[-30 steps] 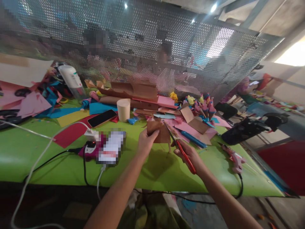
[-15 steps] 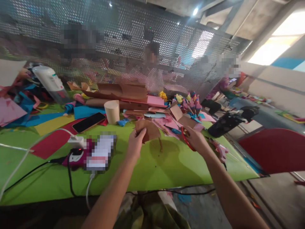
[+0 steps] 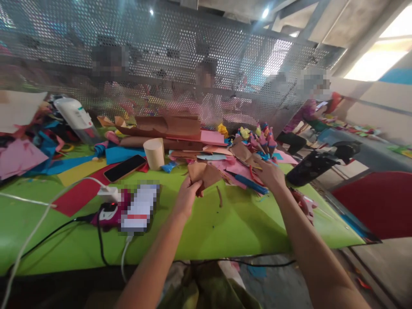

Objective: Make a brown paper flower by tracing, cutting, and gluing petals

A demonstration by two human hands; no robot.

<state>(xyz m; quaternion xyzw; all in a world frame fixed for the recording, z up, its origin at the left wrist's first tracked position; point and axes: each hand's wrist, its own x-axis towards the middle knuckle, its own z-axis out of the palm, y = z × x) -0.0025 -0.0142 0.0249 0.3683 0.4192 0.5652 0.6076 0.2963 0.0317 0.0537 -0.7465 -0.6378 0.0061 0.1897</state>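
Note:
My left hand [image 3: 188, 195] pinches a fan-shaped piece of brown paper [image 3: 207, 175], which is bent and held just above the green table. My right hand [image 3: 272, 174] reaches over the paper pile to the right, its fingers stretched toward a brown paper piece [image 3: 243, 153]. Red-handled scissors [image 3: 255, 177] lie by the fingers, partly covered; a grip on them does not show. A blue strip-like item [image 3: 247, 182] is just in front of that hand. One thin brown paper strip [image 3: 219, 196] rests on the table between my hands.
Left of my hands are a cardboard roll [image 3: 153, 154], a dark phone [image 3: 125, 168], a charging phone [image 3: 141, 208] and a power strip [image 3: 111, 210] with cables. Paper cones [image 3: 265, 139], a black bottle [image 3: 305, 167] and a pink glue gun [image 3: 304, 204] stand or lie to the right. A perforated screen [image 3: 180, 86] rises behind.
My right hand has moved forward onto the paper pile, and the scissors it held are now low among the papers. The brown paper in my left hand has turned and bent.

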